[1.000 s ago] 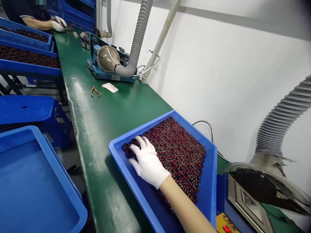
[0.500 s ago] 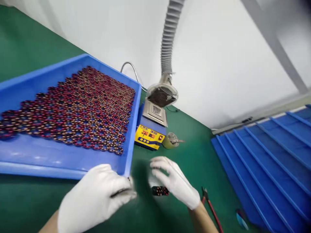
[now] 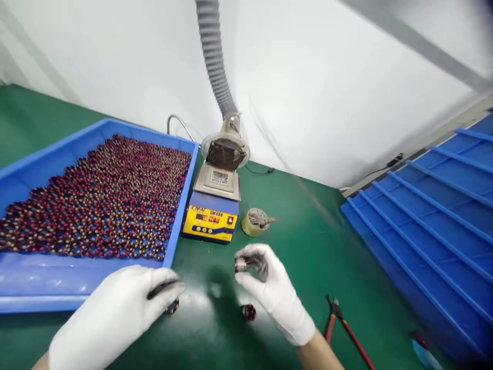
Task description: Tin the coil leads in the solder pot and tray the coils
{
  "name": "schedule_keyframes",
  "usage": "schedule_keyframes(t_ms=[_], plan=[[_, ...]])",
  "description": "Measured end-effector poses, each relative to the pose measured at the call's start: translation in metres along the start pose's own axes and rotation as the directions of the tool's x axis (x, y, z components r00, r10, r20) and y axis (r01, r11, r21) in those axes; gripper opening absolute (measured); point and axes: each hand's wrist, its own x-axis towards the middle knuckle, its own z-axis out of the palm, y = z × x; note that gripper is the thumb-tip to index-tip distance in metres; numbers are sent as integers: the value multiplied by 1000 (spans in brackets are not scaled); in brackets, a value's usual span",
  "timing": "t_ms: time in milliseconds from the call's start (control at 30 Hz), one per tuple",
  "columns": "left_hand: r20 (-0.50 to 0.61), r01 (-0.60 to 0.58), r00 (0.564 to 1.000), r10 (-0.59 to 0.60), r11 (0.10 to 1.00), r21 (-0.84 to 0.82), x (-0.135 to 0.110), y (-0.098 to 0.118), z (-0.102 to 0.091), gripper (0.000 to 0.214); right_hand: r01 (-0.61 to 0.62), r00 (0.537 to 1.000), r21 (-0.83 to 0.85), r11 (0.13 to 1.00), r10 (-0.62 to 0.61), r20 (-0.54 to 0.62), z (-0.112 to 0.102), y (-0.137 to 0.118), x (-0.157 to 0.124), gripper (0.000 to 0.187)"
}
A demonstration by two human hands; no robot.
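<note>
Both my hands wear white gloves over the green bench (image 3: 308,246). My left hand (image 3: 115,313) is curled near the blue tray's front right corner, its fingers closed on a thin dark thing I cannot make out. A small dark ring part (image 3: 172,307) lies right under its fingertips. My right hand (image 3: 275,290) pinches a small grey-and-dark part (image 3: 243,264) between thumb and fingers. A red-and-dark coil ring (image 3: 248,312) lies on the bench just left of that hand. The blue tray (image 3: 46,285) holds several rows of red and copper coil rings (image 3: 111,200).
A yellow-and-blue solder station (image 3: 210,218) with a fume hood and grey hose (image 3: 213,56) stands right of the tray. A small tin (image 3: 254,222) sits beside it. Red-handled cutters (image 3: 342,326) lie at the right. Stacked blue trays (image 3: 427,226) fill the far right.
My view swung right from the tray to the bench in front. My hand left the coils in the tray; both hands now work by the tray's corner, the right lifting a small part.
</note>
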Motion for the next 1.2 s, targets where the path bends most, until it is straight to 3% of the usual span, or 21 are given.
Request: schedule_keyframes(t_ms=[33, 100, 167, 300, 367, 467, 567, 733, 800, 933, 1033, 1100, 1200], plan=[[-7, -15, 1000, 16, 999, 32, 12, 9, -6, 15, 25, 1000, 166, 986, -24, -7, 2, -17, 14, 30], [-107, -104, 987, 116, 989, 107, 35, 28, -18, 36, 100, 995, 380, 920, -95, -32, 10, -53, 35, 37], [-289, -201, 928, 234, 970, 138, 54, 46, -27, 54, 154, 988, 512, 845, -145, -57, 22, -81, 48, 31], [-539, -273, 773, 336, 942, 195, 79, 63, -26, 35, 184, 980, 673, 716, -187, -69, 43, -101, 59, 18], [-596, -303, 723, 350, 935, 182, 86, 60, -21, 26, 220, 973, 666, 713, -205, -102, 43, -96, 63, 17], [-565, -321, 763, 314, 943, 92, 92, 52, -17, 21, 291, 956, 565, 772, -261, -136, 33, -84, 72, 27], [-532, -315, 790, 305, 946, 75, 93, 46, -18, 18, 293, 951, 517, 804, -302, -69, 27, -76, 80, 34], [-572, -319, 764, 298, 945, 66, 91, 40, -18, 19, 206, 973, 662, 721, -222, -62, 36, -75, 84, 29], [-564, -337, 764, 312, 939, 64, 91, 38, -18, 22, 209, 970, 649, 732, -242, -40, 37, -76, 81, 29], [-521, -398, 756, 396, 910, 114, 92, 38, -21, 25, 308, 941, 509, 804, -336, -38, 33, -74, 79, 23], [-525, -447, 709, 471, 876, 182, 91, 40, -26, 16, 395, 911, 483, 781, -402, -95, 32, -72, 81, 11], [-541, -453, 674, 502, 860, 234, 91, 42, -29, 12, 374, 924, 578, 725, -347, -163, 31, -73, 81, 13], [-549, -421, 676, 491, 869, 259, 88, 42, -32, 14, 320, 947, 710, 627, -216, -237, 31, -78, 79, 13]])
